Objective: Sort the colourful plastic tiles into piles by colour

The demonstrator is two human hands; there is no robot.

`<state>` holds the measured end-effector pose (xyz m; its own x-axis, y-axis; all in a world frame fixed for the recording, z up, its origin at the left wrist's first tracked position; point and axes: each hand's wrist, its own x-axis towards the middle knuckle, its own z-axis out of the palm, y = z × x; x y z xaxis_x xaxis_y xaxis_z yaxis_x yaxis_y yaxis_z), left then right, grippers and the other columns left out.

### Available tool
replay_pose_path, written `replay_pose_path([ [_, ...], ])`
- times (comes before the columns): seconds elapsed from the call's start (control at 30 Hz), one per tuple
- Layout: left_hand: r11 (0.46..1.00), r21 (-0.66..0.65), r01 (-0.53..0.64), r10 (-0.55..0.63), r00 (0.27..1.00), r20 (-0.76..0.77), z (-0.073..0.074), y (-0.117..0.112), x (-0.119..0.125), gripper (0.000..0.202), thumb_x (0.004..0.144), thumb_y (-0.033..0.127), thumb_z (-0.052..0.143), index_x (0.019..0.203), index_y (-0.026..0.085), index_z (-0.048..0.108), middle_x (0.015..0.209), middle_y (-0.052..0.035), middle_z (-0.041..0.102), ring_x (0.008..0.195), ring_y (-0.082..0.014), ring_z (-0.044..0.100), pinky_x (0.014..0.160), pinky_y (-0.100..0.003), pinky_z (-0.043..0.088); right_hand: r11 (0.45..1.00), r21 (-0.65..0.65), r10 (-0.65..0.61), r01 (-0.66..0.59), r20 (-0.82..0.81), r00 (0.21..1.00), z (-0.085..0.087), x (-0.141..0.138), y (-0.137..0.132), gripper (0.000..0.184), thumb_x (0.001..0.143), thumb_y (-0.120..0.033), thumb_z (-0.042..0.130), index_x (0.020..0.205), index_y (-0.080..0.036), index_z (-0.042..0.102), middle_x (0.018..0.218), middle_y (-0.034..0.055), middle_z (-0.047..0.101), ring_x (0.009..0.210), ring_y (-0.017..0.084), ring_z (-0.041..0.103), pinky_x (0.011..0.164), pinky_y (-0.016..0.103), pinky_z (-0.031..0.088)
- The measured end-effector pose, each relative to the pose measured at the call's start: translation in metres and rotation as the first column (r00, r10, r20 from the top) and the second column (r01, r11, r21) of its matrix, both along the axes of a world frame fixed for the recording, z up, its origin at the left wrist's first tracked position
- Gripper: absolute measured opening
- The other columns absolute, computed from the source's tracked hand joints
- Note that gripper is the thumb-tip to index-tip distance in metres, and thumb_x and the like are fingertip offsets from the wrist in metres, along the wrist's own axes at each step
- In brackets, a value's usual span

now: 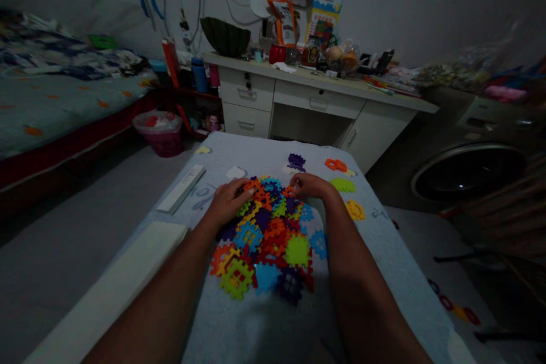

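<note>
A heap of colourful plastic interlocking building pieces (277, 233) with notched edges lies on the cloth-covered table (264, 330). My left hand (229, 202) rests at the heap's far left side, fingers stretched out, touching an orange piece (257, 192). At the far right side of the heap, the fingers of my right hand (313, 185) are curled together on a small orange piece (289, 191). Apart from the heap lie a purple piece (296, 161), an orange-red piece (335, 165), a lime-green piece (343, 185) and a yellow piece (355, 210).
A long white box (181, 189) lies along the table's left edge, with a larger pale slab (128, 273) nearer me. Beyond stands a cluttered white desk (315, 96). A washing machine (464, 142) is at right, a bed (63, 102) and pink bin (162, 139) at left.
</note>
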<state>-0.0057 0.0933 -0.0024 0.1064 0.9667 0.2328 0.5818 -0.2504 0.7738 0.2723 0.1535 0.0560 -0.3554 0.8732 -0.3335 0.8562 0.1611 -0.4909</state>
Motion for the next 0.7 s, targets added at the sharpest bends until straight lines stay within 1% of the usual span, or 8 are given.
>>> replay_pose_path([
  [0.07,1.0,0.0,0.026,-0.026,1.0,-0.007,0.0,0.0,0.0,0.051,0.084,0.059,0.051,0.118,0.023,0.066,0.122,-0.0084,0.068,0.115,-0.0287,0.061,0.101,-0.045,0.045,1.0,0.001,-0.005,0.005,-0.001,1.0,0.001,0.001,0.0,0.034,0.066,-0.011,0.073,0.099,-0.018,0.066,0.073,-0.0039,0.065,0.062,0.01,0.054,0.057,0.02,0.038],
  [0.17,1.0,-0.002,0.023,-0.023,1.0,-0.009,0.001,0.0,0.0,0.052,0.084,0.059,0.051,0.118,0.023,0.066,0.121,-0.0079,0.069,0.114,-0.0288,0.061,0.1,-0.044,0.046,1.0,-0.012,0.014,-0.014,-0.005,1.0,0.003,0.004,0.0,0.023,0.067,-0.012,0.072,0.088,-0.017,0.064,0.069,-0.0052,0.06,0.061,0.009,0.051,0.055,0.019,0.036],
  [0.3,0.999,-0.004,0.034,-0.034,0.999,-0.003,0.004,0.0,0.0,0.05,0.084,0.058,0.051,0.116,0.024,0.067,0.118,-0.0075,0.07,0.11,-0.0291,0.063,0.098,-0.043,0.047,1.0,0.019,0.0,0.001,-0.047,0.999,0.006,0.012,0.001,0.011,0.07,-0.009,0.063,0.076,-0.017,0.059,0.065,-0.0058,0.055,0.06,0.009,0.048,0.054,0.019,0.034],
  [0.4,0.999,0.006,0.054,-0.054,0.999,-0.006,0.003,0.001,-0.001,0.05,0.085,0.059,0.05,0.115,0.024,0.067,0.117,-0.0076,0.07,0.109,-0.0288,0.063,0.098,-0.043,0.047,0.998,0.03,-0.049,0.054,-0.15,0.988,0.006,0.022,0.001,0.01,0.07,-0.007,0.058,0.072,-0.017,0.055,0.063,-0.0051,0.055,0.059,0.009,0.05,0.055,0.019,0.036],
  [0.53,0.999,0.01,0.045,-0.045,0.999,-0.008,-0.001,0.002,-0.002,0.051,0.085,0.059,0.051,0.118,0.023,0.066,0.12,-0.0085,0.069,0.108,-0.0286,0.064,0.097,-0.043,0.047,0.98,0.024,-0.181,0.198,-0.312,0.933,0.002,0.039,0.004,0.008,0.074,-0.012,0.054,0.078,-0.018,0.055,0.066,-0.0029,0.06,0.059,0.011,0.055,0.054,0.02,0.039],
  [0.6,0.999,0.006,0.034,-0.034,0.999,-0.007,-0.003,0.003,-0.003,0.052,0.084,0.059,0.052,0.119,0.023,0.066,0.122,-0.0084,0.068,0.111,-0.0288,0.063,0.098,-0.044,0.047,0.942,0.123,-0.251,0.311,-0.357,0.9,-0.001,0.048,0.008,0.008,0.076,-0.015,0.055,0.083,-0.018,0.057,0.068,-0.0022,0.061,0.06,0.011,0.057,0.055,0.02,0.039],
  [0.63,1.0,0.004,0.031,-0.031,1.0,-0.008,-0.004,0.004,-0.003,0.052,0.084,0.059,0.052,0.119,0.023,0.066,0.122,-0.0082,0.068,0.112,-0.0289,0.062,0.099,-0.044,0.046,0.904,0.192,-0.294,0.382,-0.37,0.881,-0.003,0.052,0.011,0.01,0.076,-0.016,0.056,0.086,-0.018,0.058,0.068,-0.0023,0.06,0.06,0.011,0.057,0.056,0.02,0.039],
  [0.7,1.0,0.0,0.024,-0.024,1.0,-0.012,-0.005,0.005,-0.003,0.054,0.084,0.06,0.051,0.12,0.023,0.066,0.122,-0.0082,0.068,0.113,-0.0292,0.061,0.1,-0.045,0.046,0.786,0.305,-0.411,0.538,-0.392,0.823,-0.007,0.06,0.02,0.019,0.076,-0.018,0.059,0.095,-0.018,0.058,0.07,-0.0029,0.06,0.061,0.012,0.056,0.057,0.021,0.039],
])
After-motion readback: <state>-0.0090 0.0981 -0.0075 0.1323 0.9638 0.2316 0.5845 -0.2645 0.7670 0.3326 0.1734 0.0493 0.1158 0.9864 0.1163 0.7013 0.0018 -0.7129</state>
